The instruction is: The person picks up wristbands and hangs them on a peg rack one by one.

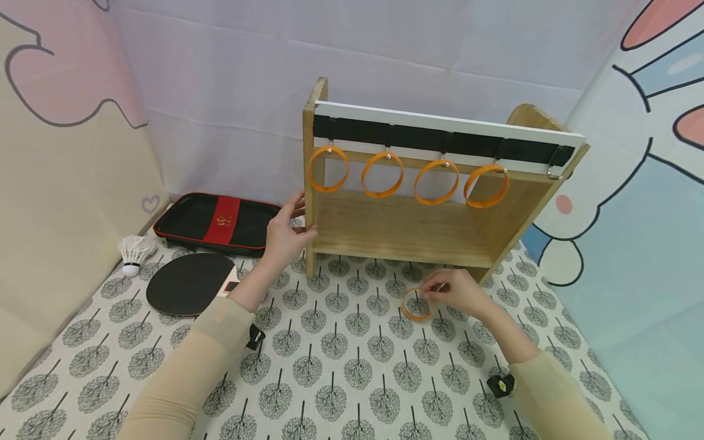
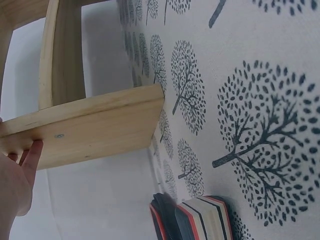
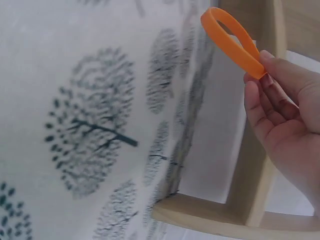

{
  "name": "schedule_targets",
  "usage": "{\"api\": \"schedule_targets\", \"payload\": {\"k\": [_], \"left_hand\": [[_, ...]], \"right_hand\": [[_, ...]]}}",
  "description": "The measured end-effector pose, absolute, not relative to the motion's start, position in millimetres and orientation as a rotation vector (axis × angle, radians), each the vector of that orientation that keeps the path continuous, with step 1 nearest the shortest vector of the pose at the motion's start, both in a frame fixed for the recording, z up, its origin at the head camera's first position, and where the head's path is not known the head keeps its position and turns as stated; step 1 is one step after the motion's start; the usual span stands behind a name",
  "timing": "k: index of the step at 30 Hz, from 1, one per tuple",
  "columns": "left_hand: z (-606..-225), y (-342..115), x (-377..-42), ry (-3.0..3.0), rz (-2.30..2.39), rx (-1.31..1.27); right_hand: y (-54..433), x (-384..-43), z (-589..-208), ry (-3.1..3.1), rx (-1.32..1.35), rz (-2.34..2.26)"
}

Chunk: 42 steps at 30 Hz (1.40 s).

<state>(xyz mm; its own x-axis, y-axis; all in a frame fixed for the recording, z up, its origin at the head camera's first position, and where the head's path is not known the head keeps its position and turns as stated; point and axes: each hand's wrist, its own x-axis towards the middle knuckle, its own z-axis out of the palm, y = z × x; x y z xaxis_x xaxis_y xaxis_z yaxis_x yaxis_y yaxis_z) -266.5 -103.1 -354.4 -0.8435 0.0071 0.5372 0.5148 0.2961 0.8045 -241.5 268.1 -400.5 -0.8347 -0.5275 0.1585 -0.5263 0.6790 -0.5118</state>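
Observation:
A wooden rack (image 1: 404,226) stands on the table, its white front rail (image 1: 451,125) carrying a black strip with several metal hooks. Orange silicone wristbands (image 1: 382,175) hang in a row from those hooks, and the rightmost hook (image 1: 554,172) bears none. My left hand (image 1: 286,235) holds the rack's left side panel (image 2: 100,125), fingers against its outer face. Low in front of the rack, my right hand (image 1: 456,293) pinches another orange wristband (image 3: 232,47) between thumb and fingertips. That band hangs just over the cloth in the head view.
Left of the rack lie a black and red zip case (image 1: 189,220), a black table tennis paddle (image 1: 187,284) and a white shuttlecock (image 1: 134,253). A tree-patterned cloth (image 1: 352,366) covers the table. Printed fabric walls (image 1: 632,256) close in the sides and back.

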Motion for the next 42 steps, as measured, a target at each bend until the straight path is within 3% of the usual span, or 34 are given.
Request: {"api": "schedule_targets", "payload": {"k": [11, 19, 42], "left_hand": [[-353.9, -102.1, -266.3, -2.142, -1.565, -0.459], [-353.5, -102.8, -266.5, -2.145, -1.558, -0.461], [-353.8, -102.7, -265.9, -2.163, -1.571, -0.448]], "right_hand": [[266.9, -218.8, -362.0, 2.898, -0.964, -0.967], [271.0, -209.2, -329.7, 3.001, -1.240, -0.906], [305.4, -189.2, -237.1, 3.274, -1.587, -0.853]]}}
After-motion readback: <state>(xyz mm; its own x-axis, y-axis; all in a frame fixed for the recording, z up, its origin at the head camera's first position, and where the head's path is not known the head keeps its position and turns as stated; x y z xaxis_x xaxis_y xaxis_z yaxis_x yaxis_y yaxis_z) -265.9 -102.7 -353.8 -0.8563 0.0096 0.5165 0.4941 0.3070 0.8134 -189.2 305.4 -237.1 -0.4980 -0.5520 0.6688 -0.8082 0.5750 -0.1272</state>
